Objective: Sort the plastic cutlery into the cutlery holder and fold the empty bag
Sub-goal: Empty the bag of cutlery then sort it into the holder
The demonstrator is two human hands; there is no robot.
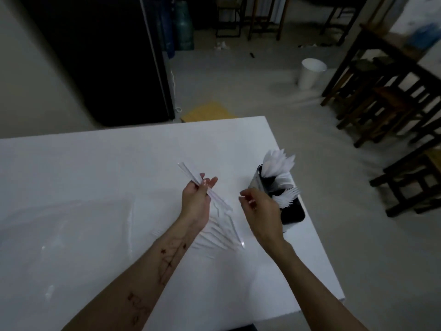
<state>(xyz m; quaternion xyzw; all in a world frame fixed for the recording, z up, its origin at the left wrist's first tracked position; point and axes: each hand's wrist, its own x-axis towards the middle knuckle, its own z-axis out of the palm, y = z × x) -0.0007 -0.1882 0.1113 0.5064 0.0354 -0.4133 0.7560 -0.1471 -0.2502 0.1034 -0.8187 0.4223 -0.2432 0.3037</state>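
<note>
**Light, slippery cutlery: hold it at the handles**

Between our two hands, on the white worktop (119,168), lies the loose pile of plastic cutlery (219,235). Our left hand (195,201) pinches a few thin white pieces (191,174) near the middle of their length. Our right hand (260,209) is half curled; we cannot tell if it holds something. Just beyond it stands the black cutlery holder (291,211), already partly filled. The empty bag (71,223) lies far left of the left hand. We judge the pieces light, stiff, brittle and smooth, so we should grip the handles gently together.
</note>
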